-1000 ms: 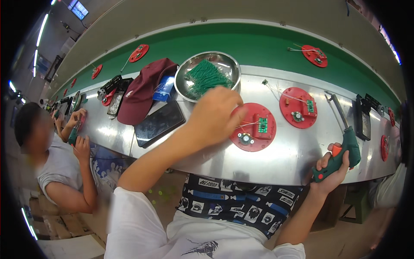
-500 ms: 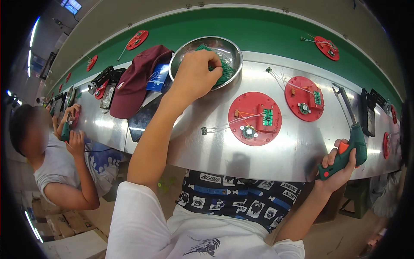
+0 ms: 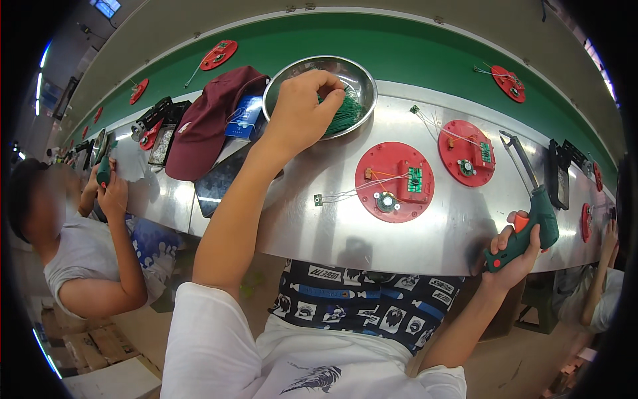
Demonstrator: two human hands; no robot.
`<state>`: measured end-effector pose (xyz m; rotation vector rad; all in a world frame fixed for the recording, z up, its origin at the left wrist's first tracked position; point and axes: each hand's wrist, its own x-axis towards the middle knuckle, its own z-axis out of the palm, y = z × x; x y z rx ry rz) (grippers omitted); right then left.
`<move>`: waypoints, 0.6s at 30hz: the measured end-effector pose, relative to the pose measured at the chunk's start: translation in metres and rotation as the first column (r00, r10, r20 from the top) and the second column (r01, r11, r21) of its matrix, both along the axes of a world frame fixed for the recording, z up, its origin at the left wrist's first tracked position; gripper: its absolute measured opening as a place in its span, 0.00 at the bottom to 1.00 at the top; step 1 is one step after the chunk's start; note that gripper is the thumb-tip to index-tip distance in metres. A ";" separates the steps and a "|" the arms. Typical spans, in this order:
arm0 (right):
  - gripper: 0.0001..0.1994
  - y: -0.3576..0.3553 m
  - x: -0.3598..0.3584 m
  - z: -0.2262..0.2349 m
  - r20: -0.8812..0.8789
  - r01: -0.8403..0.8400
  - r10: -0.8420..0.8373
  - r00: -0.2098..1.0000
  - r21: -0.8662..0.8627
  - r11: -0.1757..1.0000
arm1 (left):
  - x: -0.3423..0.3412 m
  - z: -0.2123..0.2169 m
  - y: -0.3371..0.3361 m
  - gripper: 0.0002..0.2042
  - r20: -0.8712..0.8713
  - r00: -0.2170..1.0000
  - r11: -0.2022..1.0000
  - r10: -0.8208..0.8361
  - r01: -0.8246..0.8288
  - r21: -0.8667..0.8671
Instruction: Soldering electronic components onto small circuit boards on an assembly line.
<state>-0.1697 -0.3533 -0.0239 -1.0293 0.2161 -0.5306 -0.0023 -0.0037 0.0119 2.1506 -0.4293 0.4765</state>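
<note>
My left hand point(image 3: 308, 110) is over a round steel bowl point(image 3: 367, 120) at the far middle of the bench. Its thumb and fingers are closed in a pinch; what they hold, if anything, is hidden. Thin green wires point(image 3: 345, 120) lie in the bowl beneath. At the right, my right hand point(image 3: 522, 256) grips a green soldering gun point(image 3: 543, 216) with an orange trigger, its tip pointing away from me. Between my hands sit two red discs, one nearer point(image 3: 372, 163) and one farther right point(image 3: 458, 136). Each carries a green circuit board, a small round part and loose white wires.
A maroon cap point(image 3: 212, 126), a blue box point(image 3: 244, 118) and a dark flat tablet-like thing point(image 3: 226, 179) lie left of the bowl. Black holders point(image 3: 559, 173) stand at the right. More red discs point(image 3: 508, 83) rest on the green strip. A co-worker point(image 3: 100, 259) sits at left.
My left hand has shifted slightly within the bowl's opening, uncovering more green wires. The right hand keeps its hold on the soldering gun. The whole view has shifted slightly.
</note>
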 end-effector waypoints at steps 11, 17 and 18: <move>0.19 0.008 0.001 0.003 -0.032 -0.079 0.077 0.997 -0.081 0.994 | 0.008 -0.006 0.008 0.09 -0.007 1.000 0.995 0.023 -0.024 -0.101; 0.19 0.010 0.000 0.006 -0.058 -0.086 0.078 0.995 -0.140 0.986 | 0.007 -0.003 0.007 0.09 -0.005 1.000 0.987 0.004 -0.005 -0.160; 0.19 0.011 0.000 0.006 -0.063 -0.082 0.074 0.995 -0.143 0.986 | 0.008 -0.004 0.008 0.09 -0.003 1.000 0.986 0.004 -0.004 -0.164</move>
